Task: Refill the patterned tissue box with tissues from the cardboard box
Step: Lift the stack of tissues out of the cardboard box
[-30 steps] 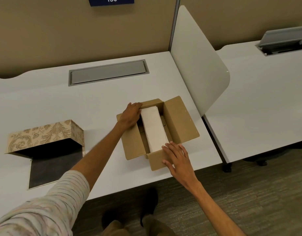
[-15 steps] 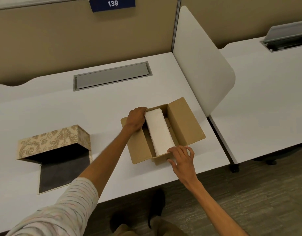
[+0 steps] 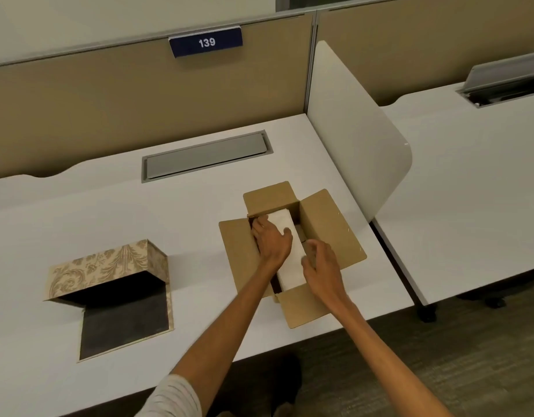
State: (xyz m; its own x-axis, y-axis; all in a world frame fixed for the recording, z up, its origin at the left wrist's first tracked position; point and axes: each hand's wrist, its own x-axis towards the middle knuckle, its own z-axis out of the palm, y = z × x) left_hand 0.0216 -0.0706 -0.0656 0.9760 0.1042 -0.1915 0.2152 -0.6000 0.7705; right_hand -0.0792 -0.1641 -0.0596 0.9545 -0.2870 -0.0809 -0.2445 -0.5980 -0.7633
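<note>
The brown cardboard box [image 3: 329,227] sits near the desk's right front corner with all its flaps spread out. Inside it lies a white stack of tissues [image 3: 292,260]. My left hand [image 3: 271,240] is in the box with its fingers curled over the stack's far left side. On the stack's near right side rests my right hand [image 3: 322,266], fingers wrapped against it. The beige patterned tissue box [image 3: 106,266] stands at the left with its lid tipped up, its dark inside showing and nothing in it.
A grey cable hatch [image 3: 205,155] is set into the white desk [image 3: 139,218] behind the boxes. A white rounded divider panel [image 3: 356,139] rises just right of the cardboard box, with a second desk [image 3: 470,176] beyond. The desk's front edge runs close under the cardboard box.
Both hands have moved from the cardboard box's ends into the box and onto the tissue stack. The end flaps now lie folded outward. My view has tilted up a little.
</note>
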